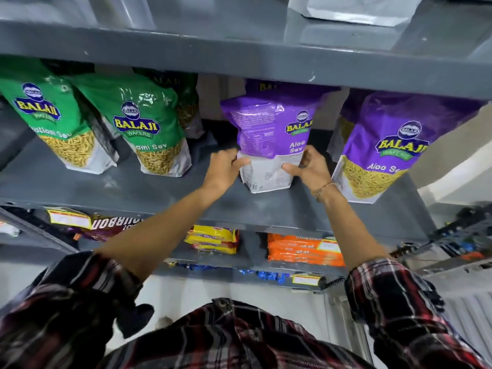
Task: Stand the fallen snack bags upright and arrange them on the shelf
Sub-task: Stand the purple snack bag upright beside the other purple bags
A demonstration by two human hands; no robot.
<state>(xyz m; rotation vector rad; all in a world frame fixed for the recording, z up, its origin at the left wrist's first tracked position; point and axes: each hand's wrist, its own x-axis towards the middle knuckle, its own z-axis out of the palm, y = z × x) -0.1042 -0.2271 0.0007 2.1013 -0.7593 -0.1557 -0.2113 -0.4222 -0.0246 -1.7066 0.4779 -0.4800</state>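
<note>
A purple Aloo Sev bag (269, 129) stands upright in the middle of the grey shelf (159, 187), turned so its printed back faces me. My left hand (226, 166) grips its lower left edge and my right hand (308, 166) grips its lower right edge. Directly behind it stands another purple bag (298, 121), front showing. A third purple bag (383, 145) stands upright at the right. Two green sev bags (50, 115) (149, 129) stand upright on the left, with a further green bag (186, 102) partly hidden behind them.
The shelf above (239, 57) overhangs the bag tops and carries a silver pouch (359, 9). The lower shelf holds biscuit packs: brown (111, 225), yellow (213, 238) and orange (306, 249). A gap of bare shelf lies between the green and purple bags.
</note>
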